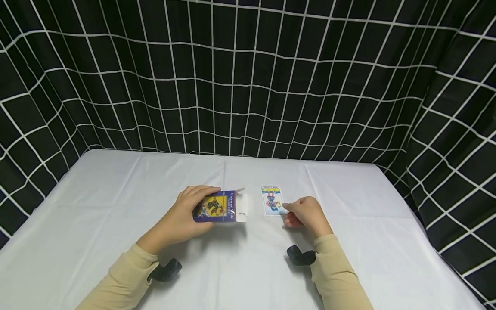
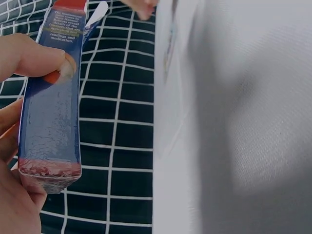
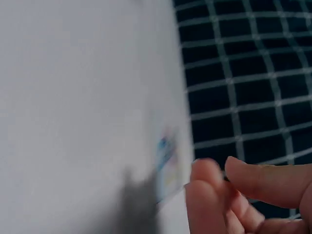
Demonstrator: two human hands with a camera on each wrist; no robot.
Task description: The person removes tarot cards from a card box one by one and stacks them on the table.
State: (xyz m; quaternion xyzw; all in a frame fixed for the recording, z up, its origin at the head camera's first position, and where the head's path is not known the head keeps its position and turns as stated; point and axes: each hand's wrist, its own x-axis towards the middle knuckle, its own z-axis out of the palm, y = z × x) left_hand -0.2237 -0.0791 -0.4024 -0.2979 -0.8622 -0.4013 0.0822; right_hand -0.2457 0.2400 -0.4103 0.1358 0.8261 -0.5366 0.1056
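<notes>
Card (image 1: 272, 199) on table (image 1: 248, 271), right of box (image 1: 215, 207); curtain (image 1: 244, 77) behind

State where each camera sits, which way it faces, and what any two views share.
Head: worn on the head, facing forward and down at the white table and gridded curtain; left hand, right hand and both sleeves show.
Left wrist: facing the box gripped by that hand; part of each hand shows.
Right wrist: facing past that hand's fingers toward the card; part of the right hand shows.
Shared: head and left wrist, the box; head and right wrist, the card.
</notes>
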